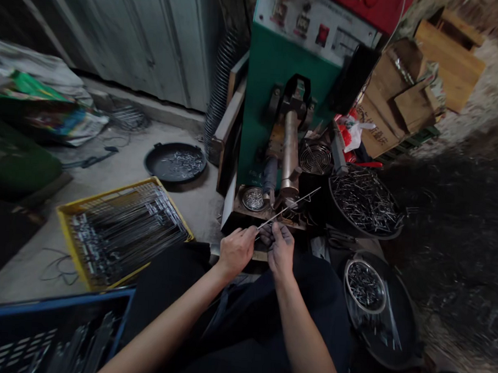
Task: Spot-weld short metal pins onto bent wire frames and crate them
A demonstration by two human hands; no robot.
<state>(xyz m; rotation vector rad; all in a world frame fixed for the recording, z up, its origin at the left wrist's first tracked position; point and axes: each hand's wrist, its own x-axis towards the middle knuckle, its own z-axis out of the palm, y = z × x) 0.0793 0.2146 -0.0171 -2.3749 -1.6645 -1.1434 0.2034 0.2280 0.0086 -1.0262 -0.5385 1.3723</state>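
Note:
My left hand (237,251) is closed around one end of a thin metal rod (289,207). The rod slants up and to the right, and a small bent wire piece shows near its far end. Close beside it, my right hand (281,247) has its thumb and fingers pinched together just below the rod; what they hold is too small to make out. Ahead stands a green machine (263,104) with a thick brass-coloured cylinder (291,150) whose lower end is near the rod. A small round dish (254,199) of metal bits sits at the machine's base.
Left, a yellow crate (71,239) holds long metal rods, with a blue crate (54,305) nearer me. A black pan (151,163) with small pieces lies on the floor. Right are a basin (364,233) of bent wire pieces and a bowl (382,302) on a dark tray (406,325).

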